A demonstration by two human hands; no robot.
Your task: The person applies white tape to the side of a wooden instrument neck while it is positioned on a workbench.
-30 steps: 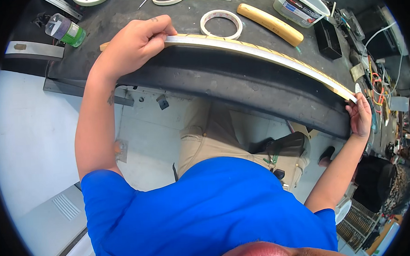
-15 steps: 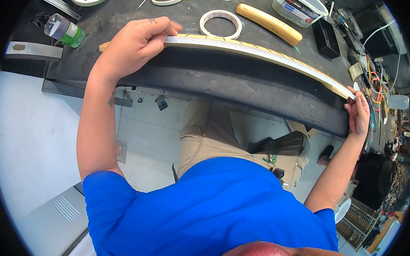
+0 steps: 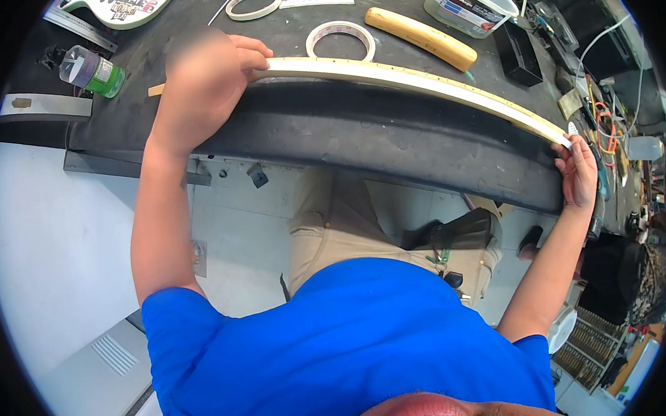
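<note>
In the head view a long pale strip (image 3: 417, 82), cream-coloured with a yellowish edge, runs along the near edge of the dark table (image 3: 344, 133) from the upper left of the frame to the right side, bending with the lens. The left hand (image 3: 204, 68) sits over its left end in the upper left, fingers curled down on the strip and gripping it; a short stub of the strip sticks out to the left of the hand. The right hand (image 3: 578, 171), at the right of the frame, is cupped against the strip's far right end, fingertips touching it, though whether it clasps or merely props the end cannot be told. Just behind the strip's middle lies a roll of tape (image 3: 340, 40), with a second, thinner ring of tape (image 3: 253, 3) further up. To the right of the roll rests a rounded wooden block (image 3: 422, 37), and beyond it a white tub (image 3: 473, 5). A green bottle (image 3: 93, 71) lies at the far left. Tangled wires (image 3: 604, 114) crowd the right rim, too small to sort out. The left hand is blurred, and a pale shape at the top left is cut off by the frame.
</note>
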